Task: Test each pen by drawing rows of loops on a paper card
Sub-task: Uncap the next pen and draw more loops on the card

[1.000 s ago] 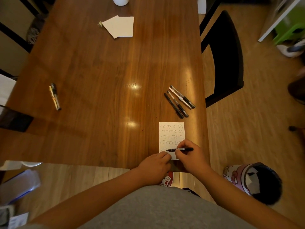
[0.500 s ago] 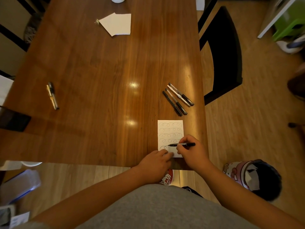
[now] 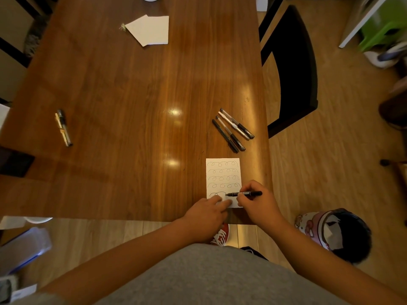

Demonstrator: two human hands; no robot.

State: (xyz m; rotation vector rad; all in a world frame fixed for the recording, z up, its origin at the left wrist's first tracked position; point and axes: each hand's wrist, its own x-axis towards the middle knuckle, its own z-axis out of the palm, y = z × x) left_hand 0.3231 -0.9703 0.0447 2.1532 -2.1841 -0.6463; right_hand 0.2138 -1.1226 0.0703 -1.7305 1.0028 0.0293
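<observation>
Pen (image 3: pixel 244 193) in right hand (image 3: pixel 257 203), tip on card (image 3: pixel 222 172).

On the wooden table (image 3: pixel 132 95), a white paper card (image 3: pixel 223 172) lies near the front right corner, carrying four faint rows of loops and the start of a darker fifth row — the right hand (image 3: pixel 256 203) pinches a black pen (image 3: pixel 243 193) with its tip on that fifth row, while the left hand (image 3: pixel 207 213) rests its fingers on the card's near edge. Just beyond the card, by the right edge, four pens (image 3: pixel 233 129) lie side by side; two more pens (image 3: pixel 63 128) lie close together near the left edge, and folded white paper (image 3: pixel 149 29) sits toward the far edge — a dark chair (image 3: pixel 290 69) stands off the right side.
</observation>
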